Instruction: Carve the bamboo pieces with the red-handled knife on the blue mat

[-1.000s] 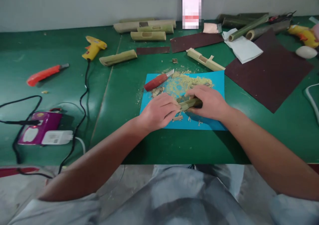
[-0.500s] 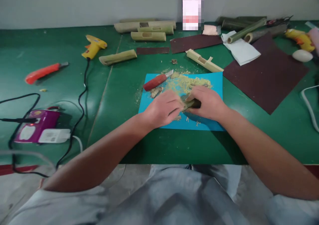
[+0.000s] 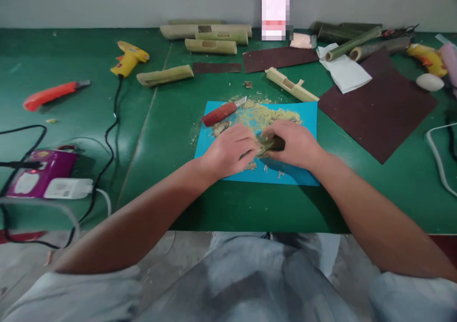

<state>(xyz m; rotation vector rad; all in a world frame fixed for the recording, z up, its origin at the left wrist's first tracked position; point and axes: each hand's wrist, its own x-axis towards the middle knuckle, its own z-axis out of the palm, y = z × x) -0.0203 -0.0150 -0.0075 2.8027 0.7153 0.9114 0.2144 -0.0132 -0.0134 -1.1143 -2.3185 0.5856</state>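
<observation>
One wide green table is spread with everything in view. Toward its right side a large dark sheet of sandpaper is laid flat. Along the far edge several bamboo tubes are lined up, well apart from the work.

Nearer the person a blue sheet is laid on the table. It is judged to be set there so that scrapings are caught on it and kept off the green surface.

Over the middle of this sheet both hands are brought together. The left grip is closed, with the fingers curled down over the left end of a short bamboo piece. The right grip is wrapped shut around its right end. Only a small dark-green stretch of the piece is shown between the two, held roughly level and low over the sheet. Whether it touches the sheet, or whether a tool is also enclosed in either grip, cannot be told. The two-ended hold is judged to keep the piece from rolling or twisting.

A red-handled knife is laid at the sheet's far left corner, just beyond the left grip and apart from it. A heap of pale shavings is piled just beyond the hands, and a few loose chips are scattered on the near side.
</observation>
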